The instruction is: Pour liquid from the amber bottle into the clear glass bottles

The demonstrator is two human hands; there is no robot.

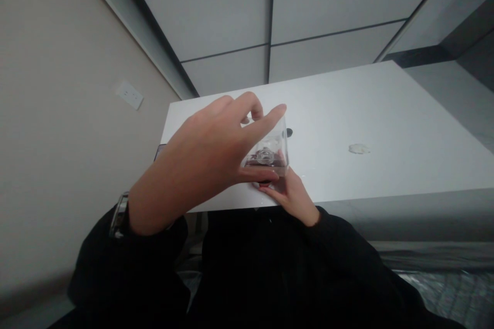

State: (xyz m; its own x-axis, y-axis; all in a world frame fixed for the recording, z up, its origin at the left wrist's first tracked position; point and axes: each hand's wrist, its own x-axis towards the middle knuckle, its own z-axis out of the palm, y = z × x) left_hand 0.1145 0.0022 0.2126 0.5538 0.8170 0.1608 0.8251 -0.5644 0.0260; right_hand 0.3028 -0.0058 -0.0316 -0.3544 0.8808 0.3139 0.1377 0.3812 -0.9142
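Note:
A clear plastic box (272, 142) is between my hands over the white table, with a round clear part and something dark visible inside. My left hand (216, 139) reaches across its upper left side, thumb along the near face, one finger stretched past the far edge and the others curled. From below and the right, my right hand (290, 194) grips the box, its fingers partly hidden behind it. Something small and red shows under my left thumb; I cannot make out what it is. A small dark round thing (289, 132) lies just beyond the box.
A small crumpled whitish piece (359, 149) lies on the right part of the white table (405, 113). A dark-edged object (159, 151) shows at the table's left edge, mostly behind my left forearm. White panelled doors (224, 15) stand beyond, and a wall with a socket (130, 95) is left.

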